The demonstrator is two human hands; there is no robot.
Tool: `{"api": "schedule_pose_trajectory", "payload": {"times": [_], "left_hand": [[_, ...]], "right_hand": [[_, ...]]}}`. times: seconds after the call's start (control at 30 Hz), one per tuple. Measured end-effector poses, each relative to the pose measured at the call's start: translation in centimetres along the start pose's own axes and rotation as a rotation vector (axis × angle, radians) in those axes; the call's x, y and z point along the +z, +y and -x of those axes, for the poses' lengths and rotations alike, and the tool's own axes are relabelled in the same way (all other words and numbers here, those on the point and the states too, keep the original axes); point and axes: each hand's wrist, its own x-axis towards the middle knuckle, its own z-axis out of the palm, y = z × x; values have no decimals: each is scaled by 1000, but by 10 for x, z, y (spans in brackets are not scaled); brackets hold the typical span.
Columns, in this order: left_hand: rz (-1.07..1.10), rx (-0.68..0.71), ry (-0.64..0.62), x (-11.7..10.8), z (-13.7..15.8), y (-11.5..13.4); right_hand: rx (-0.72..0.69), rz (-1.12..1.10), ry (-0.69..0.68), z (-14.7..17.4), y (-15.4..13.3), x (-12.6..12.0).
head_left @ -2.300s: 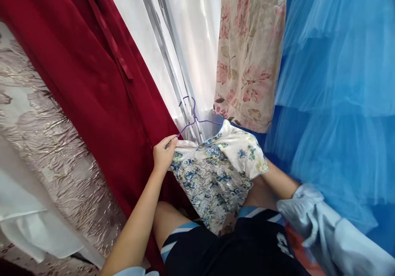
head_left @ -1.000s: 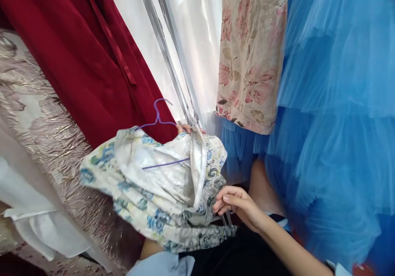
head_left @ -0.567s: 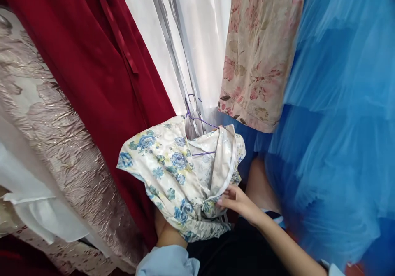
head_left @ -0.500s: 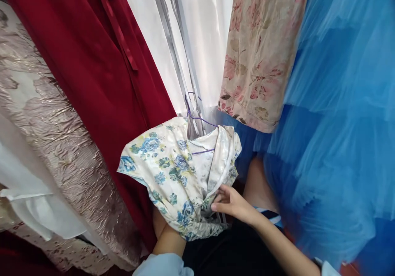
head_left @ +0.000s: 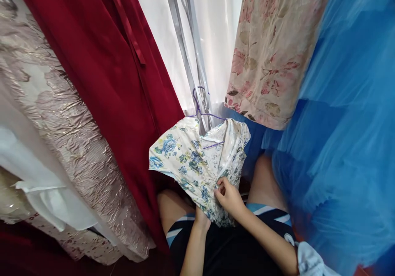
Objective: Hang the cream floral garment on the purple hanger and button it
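Note:
A white short-sleeved top (head_left: 191, 160) with blue and green flowers hangs in front of me on a purple wire hanger (head_left: 199, 110). Its wrapped V-neck shows the pale inside of the cloth. At the lower end of the neckline, my right hand (head_left: 228, 196) pinches the fabric between thumb and fingers. My left hand (head_left: 203, 218) is at the lower part of the top, and the cloth hides its fingers. Below the hands, the bottom of the top is bunched over my lap.
A long dark red garment (head_left: 101, 74) and a pinkish textured one (head_left: 58, 115) hang on the left. White cloth (head_left: 219, 29) with grey ribbons (head_left: 182, 41) is behind the hanger. To the right hang a pink-flowered beige garment (head_left: 268, 66) and blue tulle (head_left: 345, 144).
My left hand has drawn back, so its wrist now shows below the top. The bunched lower cloth has straightened and the neckline lies more closed. My right hand has closed on the cloth.

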Motion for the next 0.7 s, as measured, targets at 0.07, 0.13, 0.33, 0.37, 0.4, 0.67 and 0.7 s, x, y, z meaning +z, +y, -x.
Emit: {"api": "schedule_pose_trajectory", "payload": {"times": [0.07, 0.13, 0.33, 0.37, 0.4, 0.67, 0.7], "left_hand": [[-18, 26, 7, 1, 2, -13], [-45, 48, 22, 5, 4, -27], [-78, 93, 40, 17, 3, -46], [-87, 94, 34, 16, 2, -46], [-96, 94, 27, 15, 2, -46], [-124, 107, 0, 16, 9, -54], [-119, 107, 11, 19, 9, -57]], "right_hand": [[-11, 37, 33, 3, 2, -9], [-16, 66, 62, 5, 3, -19], [-21, 68, 66, 6, 5, -36], [-17, 66, 56, 6, 4, -36], [-10, 68, 50, 7, 2, -35], [38, 133, 150, 16, -6, -33], [29, 119, 152, 17, -6, -33]]}}
